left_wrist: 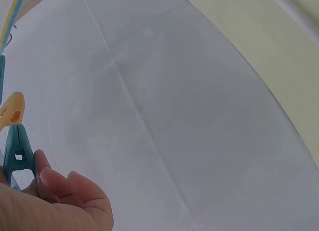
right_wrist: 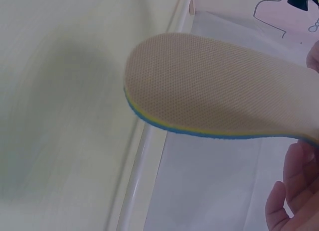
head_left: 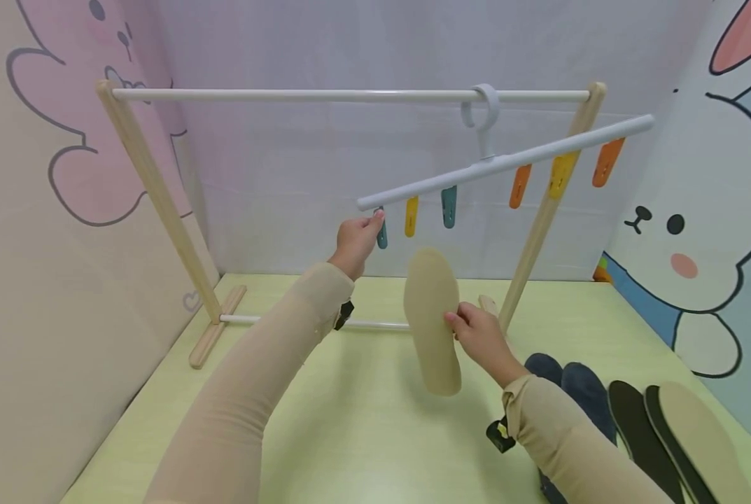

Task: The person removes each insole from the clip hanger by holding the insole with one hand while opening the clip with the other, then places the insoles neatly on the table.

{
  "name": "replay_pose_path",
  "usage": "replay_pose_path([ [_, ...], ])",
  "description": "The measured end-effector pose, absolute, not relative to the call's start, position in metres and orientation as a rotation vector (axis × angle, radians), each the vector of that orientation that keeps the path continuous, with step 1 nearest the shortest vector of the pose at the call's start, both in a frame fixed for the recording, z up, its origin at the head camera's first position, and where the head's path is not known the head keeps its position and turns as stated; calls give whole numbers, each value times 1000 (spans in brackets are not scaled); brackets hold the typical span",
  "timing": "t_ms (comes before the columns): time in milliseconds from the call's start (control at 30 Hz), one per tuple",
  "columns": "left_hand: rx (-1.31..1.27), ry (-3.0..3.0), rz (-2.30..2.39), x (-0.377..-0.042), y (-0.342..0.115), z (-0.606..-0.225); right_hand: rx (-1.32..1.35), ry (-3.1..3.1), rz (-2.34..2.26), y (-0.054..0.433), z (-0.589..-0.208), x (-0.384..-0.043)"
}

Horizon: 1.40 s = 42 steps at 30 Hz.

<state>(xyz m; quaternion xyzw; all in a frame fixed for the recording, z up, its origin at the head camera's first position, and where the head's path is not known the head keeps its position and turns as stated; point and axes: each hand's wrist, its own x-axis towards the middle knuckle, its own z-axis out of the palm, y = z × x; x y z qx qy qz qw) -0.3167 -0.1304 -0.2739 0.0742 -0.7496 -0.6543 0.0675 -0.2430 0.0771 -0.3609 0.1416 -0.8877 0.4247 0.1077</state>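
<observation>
My left hand point(head_left: 358, 241) pinches the teal clip point(head_left: 382, 231) at the low left end of a white clip hanger point(head_left: 434, 183). In the left wrist view the thumb and fingers lie around that teal clip point(left_wrist: 19, 154), beside a yellow one point(left_wrist: 14, 111). My right hand point(head_left: 481, 339) grips a beige insole point(head_left: 432, 318) by its right edge, upright above the table and below the hanger. Seen from the right wrist, the insole point(right_wrist: 214, 86) has a textured face and a yellow and blue edge. The hanger tilts, its right end higher.
The hanger's hook point(head_left: 488, 105) sits on the top rail point(head_left: 299, 95) of a wooden-legged rack. More clips, such as an orange one point(head_left: 608, 162), hang along the bar. Dark insoles point(head_left: 642, 434) and a beige one point(head_left: 696, 434) lie at the table's right. Walls with cartoon drawings stand on both sides.
</observation>
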Motion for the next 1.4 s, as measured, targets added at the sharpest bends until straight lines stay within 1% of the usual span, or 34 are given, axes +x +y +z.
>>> replay_pose_path([
  [667, 193, -2293, -1919, -317, -124, -273, 420, -2633, 1230, 91, -359, -241],
  [967, 226, -2303, -1877, -319, -124, -277, 392, -2638, 1217, 102, -362, -242],
  [1400, 232, -2312, -1865, -320, -125, -276, 352, -2665, 1185, 114, -353, -238],
])
